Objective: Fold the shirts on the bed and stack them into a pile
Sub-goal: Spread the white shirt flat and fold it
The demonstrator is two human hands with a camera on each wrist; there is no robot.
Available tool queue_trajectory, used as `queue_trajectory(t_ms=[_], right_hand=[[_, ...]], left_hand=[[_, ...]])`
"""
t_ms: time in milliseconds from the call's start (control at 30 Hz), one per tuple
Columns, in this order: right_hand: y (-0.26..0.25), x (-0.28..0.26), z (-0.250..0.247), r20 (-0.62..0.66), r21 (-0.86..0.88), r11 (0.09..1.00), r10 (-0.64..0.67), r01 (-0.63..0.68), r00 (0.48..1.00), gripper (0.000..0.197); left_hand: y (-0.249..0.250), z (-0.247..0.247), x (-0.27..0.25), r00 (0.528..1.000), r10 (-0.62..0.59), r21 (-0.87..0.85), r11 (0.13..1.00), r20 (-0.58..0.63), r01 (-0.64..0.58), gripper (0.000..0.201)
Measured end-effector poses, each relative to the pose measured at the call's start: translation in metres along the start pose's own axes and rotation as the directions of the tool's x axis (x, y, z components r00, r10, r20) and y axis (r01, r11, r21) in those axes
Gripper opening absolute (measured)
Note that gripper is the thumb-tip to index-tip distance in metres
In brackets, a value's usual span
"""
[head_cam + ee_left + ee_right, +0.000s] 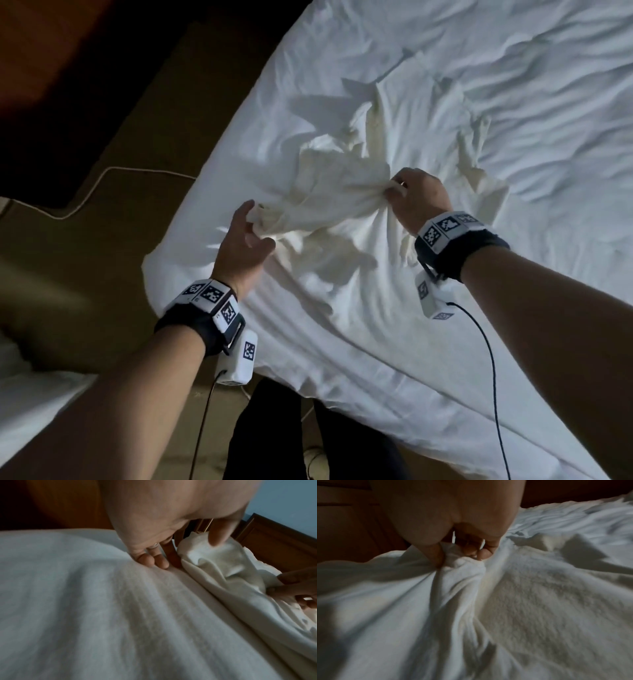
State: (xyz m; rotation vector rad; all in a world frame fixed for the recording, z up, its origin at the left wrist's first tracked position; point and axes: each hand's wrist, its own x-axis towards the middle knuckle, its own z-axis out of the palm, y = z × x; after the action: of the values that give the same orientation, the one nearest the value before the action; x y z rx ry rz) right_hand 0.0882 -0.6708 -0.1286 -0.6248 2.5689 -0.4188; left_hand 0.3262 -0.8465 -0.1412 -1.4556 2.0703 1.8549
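Note:
A crumpled cream shirt (335, 192) lies on the bed's white sheet (342, 342), near the bed's corner. My right hand (394, 190) pinches a bunch of the shirt's cloth between thumb and fingers; the right wrist view shows that bunched cloth (462, 566) gathered in the right hand (462, 557). My left hand (255, 222) is at the shirt's left edge with its fingers spread. In the left wrist view the left hand (188, 550) has two fingertips (161, 562) on the sheet, and its thumb hovers over the shirt (223, 566).
The bed's corner (154, 260) drops to a brown floor at the left, where a white cable (113, 171) runs. My legs in dark trousers (274, 428) stand at the bed's near edge. More white bedding (27, 394) shows at lower left. A wooden headboard (274, 540) stands behind.

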Motion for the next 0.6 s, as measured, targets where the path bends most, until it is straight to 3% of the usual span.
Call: queue_trajectory(t_ms=[100, 167, 233, 300, 367, 467, 600], right_hand=[[0.005, -0.004, 0.0, -0.133, 0.028, 0.999, 0.024, -0.02, 0.991, 0.033], [0.002, -0.018, 0.007, -0.187, -0.081, 0.992, -0.11, 0.097, 0.976, 0.037], [-0.011, -0.04, 0.018, -0.19, -0.109, 0.949, -0.311, 0.295, 0.931, 0.027], [-0.027, -0.069, 0.031, -0.111, -0.057, 0.873, -0.488, 0.484, 0.866, 0.024], [-0.041, -0.093, 0.049, 0.077, -0.081, 0.807, -0.58, 0.584, 0.811, 0.034], [-0.051, -0.113, 0.074, 0.334, -0.168, 0.749, -0.569, 0.641, 0.752, 0.034], [-0.062, -0.113, 0.074, 0.374, -0.105, 0.76, -0.567, 0.641, 0.733, 0.016]], left_hand=[[0.002, -0.003, 0.007, 0.999, -0.005, 0.069, 0.998, 0.037, 0.003, 0.056], [0.003, -0.006, 0.013, 0.998, 0.019, 0.195, 0.98, 0.058, -0.03, 0.035], [0.003, -0.008, 0.016, 0.998, 0.033, 0.292, 0.955, 0.059, -0.049, 0.018], [0.0, -0.012, 0.015, 0.998, 0.046, 0.304, 0.951, 0.038, -0.055, 0.007], [-0.003, -0.019, 0.013, 0.999, 0.05, 0.267, 0.962, 0.009, -0.051, 0.019], [-0.01, -0.035, 0.006, 0.993, 0.115, 0.204, 0.972, 0.009, -0.114, 0.044], [-0.018, -0.064, -0.005, 0.994, 0.083, 0.155, 0.983, 0.075, -0.094, 0.046]])
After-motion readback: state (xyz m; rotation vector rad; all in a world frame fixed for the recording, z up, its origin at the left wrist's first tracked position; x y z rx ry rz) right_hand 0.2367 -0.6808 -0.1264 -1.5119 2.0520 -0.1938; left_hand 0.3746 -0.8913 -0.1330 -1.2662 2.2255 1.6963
